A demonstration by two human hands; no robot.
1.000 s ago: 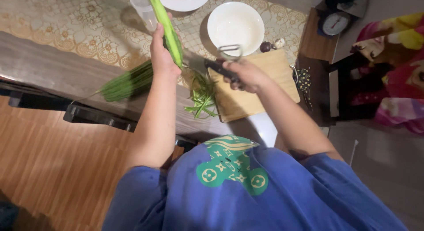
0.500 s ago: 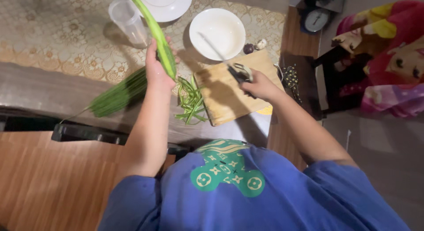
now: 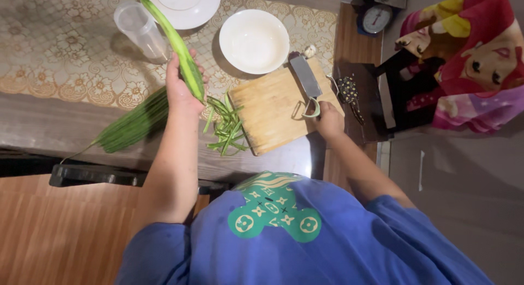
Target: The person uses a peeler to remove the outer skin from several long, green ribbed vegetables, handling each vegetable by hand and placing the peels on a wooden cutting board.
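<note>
I have my left hand [image 3: 182,94] closed around a long green gourd [image 3: 176,45], gripping it near its lower end. The gourd's long axis runs up and away from the hand, slanting toward the far left, so that its tip crosses in front of the clear plastic cup [image 3: 141,28] and reaches the white plate [image 3: 204,9]. It is held in the air, above the patterned tablecloth [image 3: 60,56], not resting on anything I can see.

My right hand [image 3: 329,118] sits at the right edge of the wooden cutting board [image 3: 267,108], curled over the handle end of a knife [image 3: 307,78] whose broad blade lies flat on the board and points away from me, toward the white bowl [image 3: 254,41]. The hand is on the handle, though I cannot tell how firmly it grips.

So the gourd lies to the left of the board, well apart from the knife, and the left hand alone has it.

The gourd looks slender, pale to mid green, smooth where it shows, and slightly curved. Green peel strips [image 3: 225,129] lie piled just beside the board's left edge, between the two hands. A bundle of long beans [image 3: 134,124] lies on the table under my left forearm.
</note>
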